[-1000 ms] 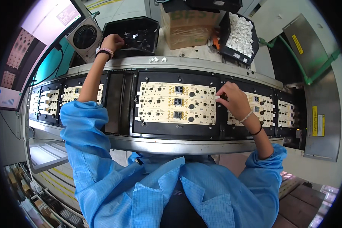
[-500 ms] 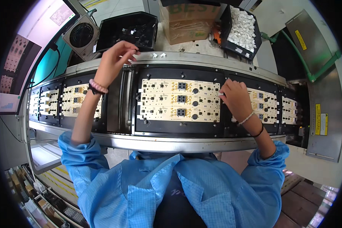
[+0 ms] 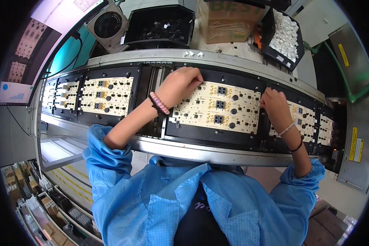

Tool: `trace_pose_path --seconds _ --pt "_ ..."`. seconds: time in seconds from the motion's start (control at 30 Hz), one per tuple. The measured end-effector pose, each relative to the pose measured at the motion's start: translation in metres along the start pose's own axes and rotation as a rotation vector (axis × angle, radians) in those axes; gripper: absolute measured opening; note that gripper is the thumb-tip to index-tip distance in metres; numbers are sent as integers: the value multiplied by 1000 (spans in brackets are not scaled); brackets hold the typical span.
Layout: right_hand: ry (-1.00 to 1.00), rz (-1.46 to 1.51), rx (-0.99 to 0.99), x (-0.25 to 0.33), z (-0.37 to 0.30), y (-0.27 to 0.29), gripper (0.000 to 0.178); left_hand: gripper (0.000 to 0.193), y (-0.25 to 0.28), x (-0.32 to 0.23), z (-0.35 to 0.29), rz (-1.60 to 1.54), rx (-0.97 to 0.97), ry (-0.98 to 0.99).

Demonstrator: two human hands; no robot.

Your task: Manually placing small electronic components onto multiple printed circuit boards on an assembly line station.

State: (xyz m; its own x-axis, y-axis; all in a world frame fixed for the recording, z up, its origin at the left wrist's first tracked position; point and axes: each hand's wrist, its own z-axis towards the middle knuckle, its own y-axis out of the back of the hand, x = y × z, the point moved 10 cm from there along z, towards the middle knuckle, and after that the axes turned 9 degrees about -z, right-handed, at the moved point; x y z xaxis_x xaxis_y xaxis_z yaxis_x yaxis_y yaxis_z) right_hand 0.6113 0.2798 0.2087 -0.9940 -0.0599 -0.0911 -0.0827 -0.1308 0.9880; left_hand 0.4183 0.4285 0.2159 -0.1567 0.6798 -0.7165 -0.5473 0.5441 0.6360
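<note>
Handle the cream circuit-board panel (image 3: 207,107) within the black pallet's (image 3: 192,133) edges by its rims, as it's likely light, stiff and fragile; whether your left hand (image 3: 182,85), near the upper-left corner, or right hand (image 3: 276,108), by the right edge, pinches anything, I can't tell.

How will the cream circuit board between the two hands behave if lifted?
The circuit board is probably stiff, as it lies flat in its black frame. It is likely light for its size, being a flat sheet with small black parts. Its digit displays, exposed on top, might be fragile.
</note>
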Motion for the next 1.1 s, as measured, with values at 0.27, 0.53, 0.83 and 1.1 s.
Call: trace_pose_path --seconds 0.27,0.53,0.83,1.1 --pt "0 121 -2 -9 -10 20 8 3 -26 -14 2 251 17 -175" --pt "-62 231 -115 -79 28 58 5 5 -22 -24 8 271 48 -208" --pt "-160 -160 -5 -227 128 -20 33 24 86 -3 62 409 -235 -168" --pt "-118 -2 -106 -211 127 -12 28 19 132 232 88 200 251 448"
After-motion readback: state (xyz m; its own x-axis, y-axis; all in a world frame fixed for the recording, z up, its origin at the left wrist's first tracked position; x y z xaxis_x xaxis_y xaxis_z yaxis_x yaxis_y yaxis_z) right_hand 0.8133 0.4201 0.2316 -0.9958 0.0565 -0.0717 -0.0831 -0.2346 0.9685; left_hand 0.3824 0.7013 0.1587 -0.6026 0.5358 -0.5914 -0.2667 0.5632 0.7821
